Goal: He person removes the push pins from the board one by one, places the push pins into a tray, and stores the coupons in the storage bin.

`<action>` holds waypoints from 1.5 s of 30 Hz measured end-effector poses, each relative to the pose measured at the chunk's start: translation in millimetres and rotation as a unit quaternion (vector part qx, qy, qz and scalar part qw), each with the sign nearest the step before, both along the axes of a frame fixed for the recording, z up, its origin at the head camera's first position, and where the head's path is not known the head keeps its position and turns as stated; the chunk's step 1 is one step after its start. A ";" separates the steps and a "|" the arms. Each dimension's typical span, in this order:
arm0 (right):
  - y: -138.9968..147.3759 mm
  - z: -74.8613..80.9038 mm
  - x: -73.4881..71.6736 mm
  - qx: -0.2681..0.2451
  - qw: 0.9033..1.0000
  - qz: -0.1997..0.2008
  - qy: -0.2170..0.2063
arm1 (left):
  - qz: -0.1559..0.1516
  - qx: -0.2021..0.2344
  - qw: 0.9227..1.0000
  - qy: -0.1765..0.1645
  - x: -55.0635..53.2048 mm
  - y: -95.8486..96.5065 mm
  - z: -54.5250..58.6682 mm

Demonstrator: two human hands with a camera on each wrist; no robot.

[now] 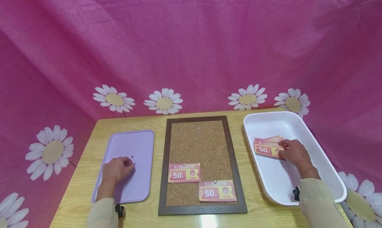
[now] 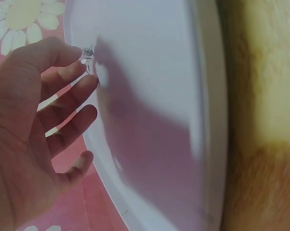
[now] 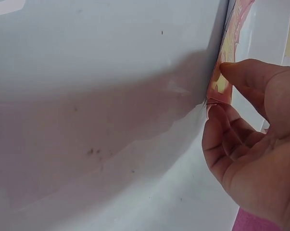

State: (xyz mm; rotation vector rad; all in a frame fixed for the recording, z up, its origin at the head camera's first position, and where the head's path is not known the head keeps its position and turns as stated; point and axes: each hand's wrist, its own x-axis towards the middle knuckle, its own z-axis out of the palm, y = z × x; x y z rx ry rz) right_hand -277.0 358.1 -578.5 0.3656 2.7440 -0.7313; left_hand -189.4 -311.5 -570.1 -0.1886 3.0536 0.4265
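Note:
Over the purple tray (image 1: 140,188), my left hand (image 1: 114,171) pinches a small clear push pin (image 2: 87,61) between thumb and index finger, the other fingers loosely bent. A small dark object, perhaps another pin (image 1: 132,157), lies on the tray just beyond the fingertips. Inside the white basin (image 1: 280,188), my right hand (image 1: 295,153) has thumb and fingers at the right end of a small stack of pink-and-yellow 50 coupons (image 1: 265,147), pinching the edge. How many coupons it grips is hidden. The right wrist view shows the thumb on the coupon (image 3: 226,62) face.
Between tray and basin lies a brown-framed cork board (image 1: 197,141). Two coupons are pinned low on it, a left coupon (image 1: 184,173) and a lower right coupon (image 1: 217,191), each with a pin at its top edge. A pink daisy-print cloth (image 1: 191,55) hangs behind the wooden table (image 1: 80,175).

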 end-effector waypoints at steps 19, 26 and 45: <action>-14.9 30.0 9.1 0.019 0.996 0.036 0.075 | -0.018 0.011 0.999 0.029 2.0 5.7 16.2; -30.4 46.5 13.7 0.002 0.994 0.044 0.097 | -0.035 0.020 0.997 0.058 2.5 15.9 26.0; -78.6 67.8 31.3 -0.048 0.989 0.081 0.112 | -0.054 0.032 0.995 0.073 4.1 45.2 29.1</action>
